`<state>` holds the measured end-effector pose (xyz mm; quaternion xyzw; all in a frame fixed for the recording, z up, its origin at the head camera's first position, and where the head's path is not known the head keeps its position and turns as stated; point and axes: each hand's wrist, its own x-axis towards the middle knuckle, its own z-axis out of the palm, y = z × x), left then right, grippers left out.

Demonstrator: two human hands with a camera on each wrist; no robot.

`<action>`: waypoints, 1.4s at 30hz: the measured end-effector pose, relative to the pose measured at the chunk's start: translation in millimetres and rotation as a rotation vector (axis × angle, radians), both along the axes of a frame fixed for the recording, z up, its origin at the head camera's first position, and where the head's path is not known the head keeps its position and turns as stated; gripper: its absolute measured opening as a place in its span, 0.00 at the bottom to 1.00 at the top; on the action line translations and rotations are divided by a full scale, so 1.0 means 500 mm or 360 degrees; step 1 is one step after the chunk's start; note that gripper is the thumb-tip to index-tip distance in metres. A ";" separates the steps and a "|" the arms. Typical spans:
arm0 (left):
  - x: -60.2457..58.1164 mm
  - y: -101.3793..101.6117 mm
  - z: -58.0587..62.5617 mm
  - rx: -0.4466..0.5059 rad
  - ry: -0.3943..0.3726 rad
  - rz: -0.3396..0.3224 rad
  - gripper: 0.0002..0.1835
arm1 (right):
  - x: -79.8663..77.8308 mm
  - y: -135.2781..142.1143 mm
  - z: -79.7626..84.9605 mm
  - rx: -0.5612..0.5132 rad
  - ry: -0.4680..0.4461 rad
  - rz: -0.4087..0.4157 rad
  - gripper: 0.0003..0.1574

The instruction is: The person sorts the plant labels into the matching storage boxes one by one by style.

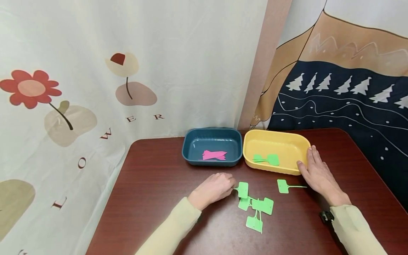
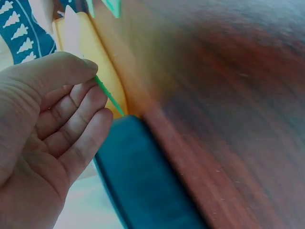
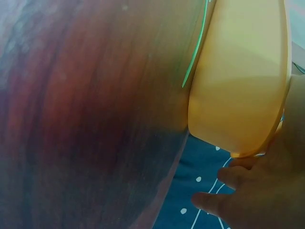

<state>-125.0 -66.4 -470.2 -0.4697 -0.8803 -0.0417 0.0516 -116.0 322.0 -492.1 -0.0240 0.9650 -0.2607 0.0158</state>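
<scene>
My left hand (image 1: 214,187) pinches the thin stem of a green plant label (image 1: 243,190) between thumb and fingertips; the left wrist view shows the green stem (image 2: 109,96) coming out past the thumb. That label overlaps a small pile of green plant labels (image 1: 262,205) on the table. My right hand (image 1: 319,175) rests against the right end of the yellow tray (image 1: 299,148), fingers fairly straight along the outside and thumb at the rim. In front of this tray lies a single green label (image 1: 282,186), stem pointing right. More green labels (image 1: 272,159) lie inside the yellow tray.
A dark blue tray (image 1: 191,156) stands left of the yellow one and holds several pink labels (image 1: 214,155). Both trays are at the back of the brown table (image 1: 153,177), close to the printed curtains (image 1: 197,71).
</scene>
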 end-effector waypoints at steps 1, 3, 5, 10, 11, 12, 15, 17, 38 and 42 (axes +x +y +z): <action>0.000 0.001 0.003 0.0004 0.0012 -0.0003 0.05 | 0.000 0.000 0.000 0.0000 0.0000 0.0000 0.52; 0.001 0.004 0.008 0.0017 0.0039 -0.0012 0.04 | 0.000 0.000 0.001 0.0000 -0.0001 0.0000 0.52; 0.003 0.007 0.013 0.0031 0.0064 -0.0023 0.04 | 0.000 0.000 0.001 0.0000 -0.0001 0.0000 0.52; 0.005 0.015 0.024 0.0065 0.0119 -0.0037 0.05 | -0.001 -0.001 0.004 0.0003 -0.0007 -0.0006 0.52; 0.005 0.016 0.027 0.0070 0.0127 -0.0032 0.05 | -0.001 -0.001 0.005 0.0004 -0.0007 -0.0007 0.52; 0.005 0.018 0.031 0.0073 0.0132 -0.0028 0.05 | -0.001 -0.001 0.005 0.0005 -0.0008 -0.0007 0.52; 0.005 0.026 0.042 0.0080 0.0142 -0.0013 0.04 | -0.001 -0.001 0.005 0.0005 -0.0006 -0.0007 0.52; 0.004 0.032 0.050 0.0091 0.0133 -0.0007 0.04 | -0.002 -0.001 0.006 0.0005 -0.0004 -0.0006 0.52; -0.043 0.157 0.111 0.0353 0.0084 0.0061 0.03 | -0.001 0.000 0.002 -0.0009 -0.0015 -0.0016 0.52; -0.059 0.183 0.117 0.0308 0.0060 0.0120 0.02 | -0.002 0.000 0.001 -0.0011 -0.0016 -0.0016 0.52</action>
